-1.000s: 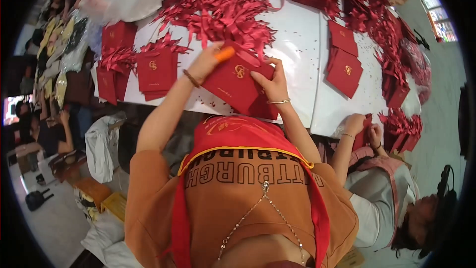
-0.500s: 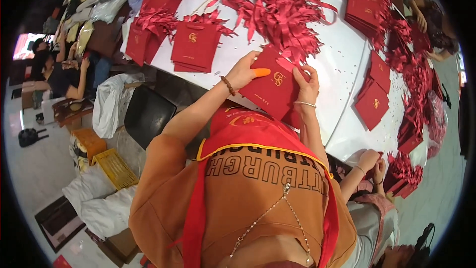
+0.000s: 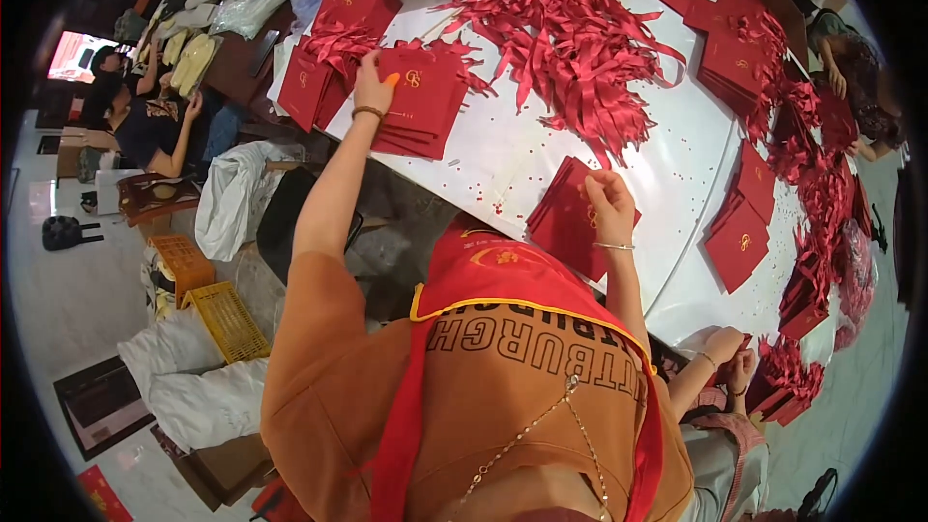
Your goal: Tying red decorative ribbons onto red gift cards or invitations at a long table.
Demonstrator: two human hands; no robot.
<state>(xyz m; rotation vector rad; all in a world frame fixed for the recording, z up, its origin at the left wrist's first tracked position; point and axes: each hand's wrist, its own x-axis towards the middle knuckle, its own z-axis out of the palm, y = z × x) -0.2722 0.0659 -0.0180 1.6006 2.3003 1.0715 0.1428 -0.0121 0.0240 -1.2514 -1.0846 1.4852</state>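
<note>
Honestly, the pile of red bags (image 3: 425,101) by the white table (image 3: 667,184)'s edge could slide askew if the left hand (image 3: 371,89) drags one sideways. That arm reaches out nearly straight; whether its fingers grip, I can't tell. The right hand (image 3: 611,208), over a second stack (image 3: 556,217), bunches its fingertips narrowly.

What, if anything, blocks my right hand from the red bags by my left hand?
Nothing visible blocks it: past the bag stack by your right hand lies white tabletop with small red bits, up to those bags. The ribbon pile sits farther from you.
</note>
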